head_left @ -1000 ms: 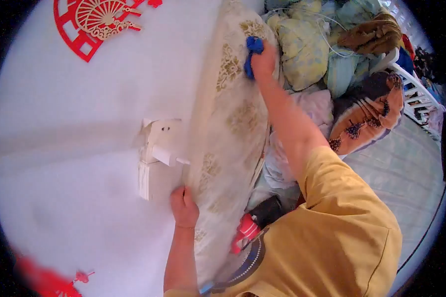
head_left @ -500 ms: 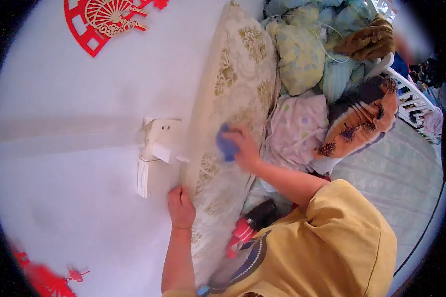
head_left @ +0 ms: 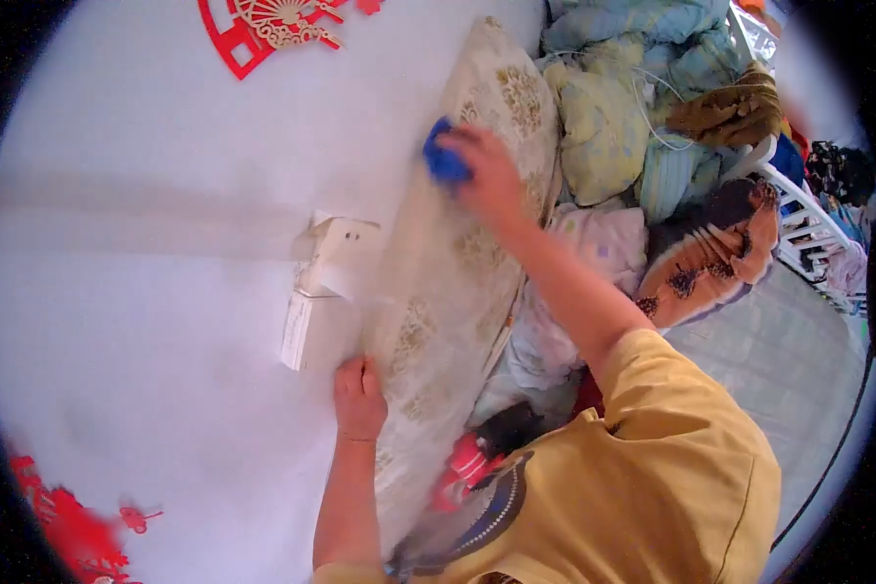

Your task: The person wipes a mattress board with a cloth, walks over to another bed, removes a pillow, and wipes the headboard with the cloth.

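Note:
Bunched in my right hand [head_left: 482,175] is a blue cloth [head_left: 446,154], pressed near the wall-side edge of a cream padded headboard [head_left: 457,268] with a gold floral pattern. My left hand [head_left: 360,397], its fingers curled, grips the headboard's edge lower down, beside the wall. Just above my left hand, white sockets with plugs [head_left: 336,255] and a white box [head_left: 307,326] sit against the wall.
Yellow-green bedding [head_left: 599,122], a pale pink cloth [head_left: 594,238] and an orange and dark patterned pillow [head_left: 715,258] lie right of the headboard. Beyond them stands a white railing [head_left: 813,219]. Red decorations [head_left: 238,49] hang on the white wall.
My right hand with the blue cloth went from the headboard's upper end down to its middle, then back up toward the wall-side edge. My left hand stayed at the edge. The view shifted slightly.

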{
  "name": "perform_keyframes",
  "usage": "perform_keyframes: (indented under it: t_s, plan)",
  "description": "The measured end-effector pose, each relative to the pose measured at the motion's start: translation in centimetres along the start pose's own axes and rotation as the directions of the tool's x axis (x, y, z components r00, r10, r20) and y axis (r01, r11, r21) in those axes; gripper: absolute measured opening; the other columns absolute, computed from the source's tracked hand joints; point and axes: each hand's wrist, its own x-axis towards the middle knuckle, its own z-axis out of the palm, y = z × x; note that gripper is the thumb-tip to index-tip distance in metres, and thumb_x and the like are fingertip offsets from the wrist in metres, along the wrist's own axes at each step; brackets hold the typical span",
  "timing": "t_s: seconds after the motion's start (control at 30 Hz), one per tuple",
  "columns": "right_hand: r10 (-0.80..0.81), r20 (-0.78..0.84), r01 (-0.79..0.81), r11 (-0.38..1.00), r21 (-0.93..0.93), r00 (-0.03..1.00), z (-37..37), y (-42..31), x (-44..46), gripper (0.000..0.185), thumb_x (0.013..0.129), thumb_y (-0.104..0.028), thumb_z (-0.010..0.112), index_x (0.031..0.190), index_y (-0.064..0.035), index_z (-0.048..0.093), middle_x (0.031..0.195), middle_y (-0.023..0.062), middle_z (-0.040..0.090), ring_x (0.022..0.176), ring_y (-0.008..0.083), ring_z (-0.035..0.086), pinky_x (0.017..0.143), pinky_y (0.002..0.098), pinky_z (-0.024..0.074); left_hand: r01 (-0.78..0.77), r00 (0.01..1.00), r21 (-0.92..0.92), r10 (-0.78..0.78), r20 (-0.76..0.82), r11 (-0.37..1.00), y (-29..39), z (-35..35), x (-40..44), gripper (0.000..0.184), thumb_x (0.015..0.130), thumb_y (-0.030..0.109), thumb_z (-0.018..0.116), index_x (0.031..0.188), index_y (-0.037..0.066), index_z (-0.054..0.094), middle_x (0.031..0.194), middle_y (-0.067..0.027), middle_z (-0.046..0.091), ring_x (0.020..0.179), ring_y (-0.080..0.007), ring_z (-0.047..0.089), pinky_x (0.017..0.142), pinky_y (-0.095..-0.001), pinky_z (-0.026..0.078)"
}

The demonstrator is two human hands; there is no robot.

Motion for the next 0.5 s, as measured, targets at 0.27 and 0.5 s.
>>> perform_keyframes:
  t_s: [0.27, 0.5]
  plan:
    - [-0.212, 0.323, 0.245, 0.968, -0.062, 0.922, -0.9, -1.0, -0.8, 0.056, 0.073, -0.003, 0.07, 0.125, -0.0239, 0.066, 0.136, 0.0047, 0.062, 0.123, 0.0311, 0.06, 0.097, 0.0424, 0.0537, -0.024, 1.0, 0.041, 0.023, 0.012, 0.999, 0.1, 0.0, 0.1, 0.028, 0.085, -0.003, 0.059, 0.113, -0.004, 0.061, 0.114, -0.0196, 0.059, 0.1, -0.0402, 0.058, 0.084, -0.0477, 0.053]
    - [-0.027, 0.101, 0.039, 0.993, -0.11, 0.995, -1.0, 7.9, 10.7, 0.057, 0.076, 0.001, 0.064, 0.126, -0.0271, 0.068, 0.136, 0.0033, 0.063, 0.122, 0.0316, 0.061, 0.099, 0.0449, 0.0526, -0.028, 1.0, 0.046, 0.028, -0.003, 0.999, 0.2, -0.1, 0.1, 0.026, 0.088, -0.001, 0.061, 0.114, -0.002, 0.06, 0.114, -0.0192, 0.059, 0.101, -0.0393, 0.059, 0.085, -0.0474, 0.054]
